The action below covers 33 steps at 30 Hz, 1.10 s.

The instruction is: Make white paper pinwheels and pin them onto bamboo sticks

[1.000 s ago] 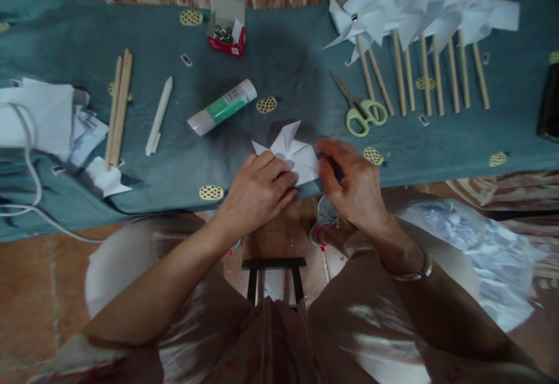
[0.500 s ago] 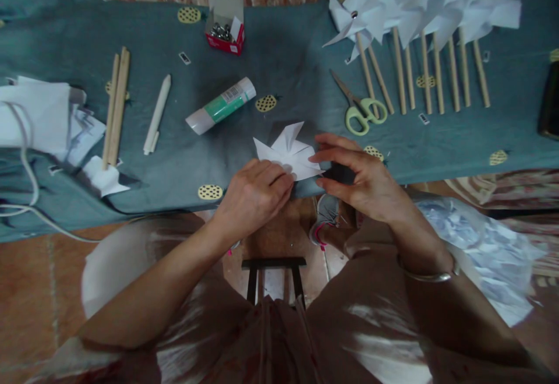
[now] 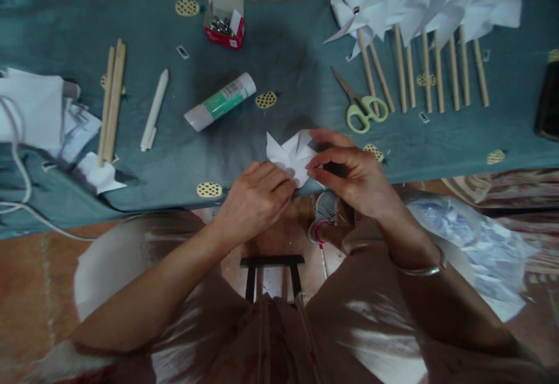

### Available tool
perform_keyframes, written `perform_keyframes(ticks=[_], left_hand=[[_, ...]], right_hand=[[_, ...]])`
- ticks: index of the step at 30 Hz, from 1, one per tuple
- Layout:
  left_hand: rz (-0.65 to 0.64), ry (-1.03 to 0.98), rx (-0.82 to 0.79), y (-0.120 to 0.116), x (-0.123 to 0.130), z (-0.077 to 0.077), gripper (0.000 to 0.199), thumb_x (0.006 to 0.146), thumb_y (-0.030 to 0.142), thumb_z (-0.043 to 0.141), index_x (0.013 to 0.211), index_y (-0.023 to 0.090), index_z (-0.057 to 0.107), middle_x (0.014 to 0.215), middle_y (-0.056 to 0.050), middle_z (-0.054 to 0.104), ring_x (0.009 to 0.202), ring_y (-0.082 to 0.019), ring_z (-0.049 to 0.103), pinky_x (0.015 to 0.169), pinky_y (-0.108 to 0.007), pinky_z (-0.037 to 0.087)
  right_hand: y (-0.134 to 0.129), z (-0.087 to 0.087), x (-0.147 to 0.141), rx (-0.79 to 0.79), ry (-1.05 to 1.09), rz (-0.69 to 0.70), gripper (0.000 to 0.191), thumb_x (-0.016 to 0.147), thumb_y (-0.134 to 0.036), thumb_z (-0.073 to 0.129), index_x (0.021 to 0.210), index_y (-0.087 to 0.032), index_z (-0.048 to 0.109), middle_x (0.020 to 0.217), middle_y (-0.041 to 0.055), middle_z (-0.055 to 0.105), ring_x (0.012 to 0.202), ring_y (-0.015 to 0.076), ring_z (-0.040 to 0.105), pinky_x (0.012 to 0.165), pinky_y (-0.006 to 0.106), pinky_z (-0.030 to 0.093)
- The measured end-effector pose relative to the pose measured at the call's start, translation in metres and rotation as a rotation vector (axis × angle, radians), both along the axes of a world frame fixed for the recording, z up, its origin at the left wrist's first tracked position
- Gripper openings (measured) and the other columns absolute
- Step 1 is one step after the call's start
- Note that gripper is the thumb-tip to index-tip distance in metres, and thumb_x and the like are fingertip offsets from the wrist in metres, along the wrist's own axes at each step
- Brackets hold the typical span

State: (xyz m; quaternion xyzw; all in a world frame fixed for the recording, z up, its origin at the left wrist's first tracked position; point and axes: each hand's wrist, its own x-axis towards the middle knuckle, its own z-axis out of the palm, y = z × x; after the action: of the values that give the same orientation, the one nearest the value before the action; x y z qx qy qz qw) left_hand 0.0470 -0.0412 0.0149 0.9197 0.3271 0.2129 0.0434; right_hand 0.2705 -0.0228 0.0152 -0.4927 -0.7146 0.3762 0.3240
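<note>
A white paper pinwheel [image 3: 293, 152], its points folded inward, is held between both hands near the table's front edge. My left hand [image 3: 258, 196] pinches its lower left side, fingers curled together. From the right, my right hand [image 3: 349, 169] has thumb and fingers closed on the right-hand part of the paper. Beyond them lie a glue stick [image 3: 220, 102] with a green label and green-handled scissors [image 3: 365, 111]. The fingertips partly cover the paper.
Finished pinwheels [image 3: 437, 5] on wooden sticks lie at the back right. A small red box [image 3: 227, 37] holds metal pieces. At left are a white pen [image 3: 155, 110], wooden sticks [image 3: 114, 101], paper sheets [image 3: 32, 107] and a white cable [image 3: 23, 168]. A bag of scraps [image 3: 471, 238] sits below right.
My right hand has moved slightly left and its fingers have closed on the paper. The pinwheel has turned a little and shifted right between my hands.
</note>
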Motion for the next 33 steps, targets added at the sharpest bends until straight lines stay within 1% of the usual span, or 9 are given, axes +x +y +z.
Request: perform_keyframes(ticks=[5,8,10,13,16,21,28,33], left_hand=[[0.016,-0.040,0.007,-0.001,0.001,-0.002,0.015,0.098,0.016,0.055,0.105,0.012,0.066,0.091,-0.007,0.073,0.083,-0.020,0.064,0.071,-0.033,0.048],[0.035,-0.051,0.005,-0.002,0.002,-0.003,0.018,0.098,0.016,0.054,0.112,0.011,0.064,0.091,-0.007,0.073,0.083,-0.019,0.065,0.073,-0.032,0.050],[0.024,-0.045,0.004,-0.002,0.002,-0.003,0.019,0.098,0.016,0.053,0.114,0.012,0.064,0.092,-0.007,0.073,0.083,-0.019,0.065,0.074,-0.032,0.051],[-0.009,-0.048,0.005,-0.001,0.001,-0.003,0.019,0.098,0.015,0.055,0.113,0.012,0.066,0.095,-0.007,0.074,0.086,-0.020,0.066,0.074,-0.033,0.052],[-0.019,-0.041,-0.009,-0.001,0.000,-0.004,0.019,0.099,0.015,0.053,0.111,0.013,0.067,0.097,-0.008,0.074,0.089,-0.021,0.066,0.075,-0.033,0.052],[-0.021,-0.048,-0.022,-0.001,0.000,-0.005,0.020,0.100,0.017,0.051,0.109,0.012,0.068,0.098,-0.009,0.074,0.089,-0.021,0.066,0.075,-0.034,0.052],[-0.007,-0.042,-0.027,-0.002,0.002,-0.005,0.018,0.099,0.016,0.053,0.105,0.011,0.069,0.096,-0.009,0.074,0.089,-0.021,0.066,0.076,-0.034,0.054],[-0.007,-0.048,-0.033,-0.002,0.002,-0.005,0.018,0.099,0.016,0.054,0.106,0.010,0.069,0.096,-0.009,0.074,0.088,-0.021,0.066,0.077,-0.034,0.054]], right_hand=[[-0.003,-0.002,-0.009,0.100,-0.109,-0.060,0.007,0.084,-0.021,0.071,0.081,-0.027,0.074,0.138,0.0008,0.064,0.131,0.0295,0.056,0.112,0.055,0.044],[-0.003,-0.005,-0.011,0.162,-0.158,-0.068,0.008,0.086,-0.022,0.069,0.082,-0.028,0.073,0.139,0.0004,0.063,0.130,0.0288,0.056,0.110,0.054,0.047],[-0.003,-0.006,-0.012,0.202,-0.195,-0.062,0.008,0.088,-0.025,0.068,0.083,-0.029,0.073,0.139,-0.0003,0.063,0.129,0.0279,0.056,0.109,0.053,0.048],[-0.003,-0.008,-0.014,0.258,-0.242,-0.064,0.007,0.088,-0.026,0.069,0.083,-0.029,0.072,0.138,0.0001,0.063,0.128,0.0278,0.057,0.106,0.051,0.051],[-0.004,-0.010,-0.016,0.303,-0.278,-0.077,0.008,0.089,-0.023,0.068,0.084,-0.028,0.072,0.137,0.0014,0.063,0.128,0.0287,0.057,0.105,0.051,0.052],[-0.005,-0.012,-0.018,0.337,-0.325,-0.070,0.011,0.091,-0.023,0.065,0.096,-0.030,0.072,0.139,0.0030,0.061,0.131,0.0300,0.055,0.106,0.053,0.050],[-0.005,-0.014,-0.021,0.372,-0.323,-0.088,0.008,0.091,-0.022,0.066,0.087,-0.028,0.070,0.135,0.0049,0.064,0.128,0.0290,0.058,0.104,0.052,0.052],[-0.005,-0.015,-0.022,0.352,-0.278,-0.107,0.006,0.090,-0.025,0.067,0.087,-0.029,0.070,0.134,0.0042,0.065,0.128,0.0292,0.057,0.106,0.054,0.051]])
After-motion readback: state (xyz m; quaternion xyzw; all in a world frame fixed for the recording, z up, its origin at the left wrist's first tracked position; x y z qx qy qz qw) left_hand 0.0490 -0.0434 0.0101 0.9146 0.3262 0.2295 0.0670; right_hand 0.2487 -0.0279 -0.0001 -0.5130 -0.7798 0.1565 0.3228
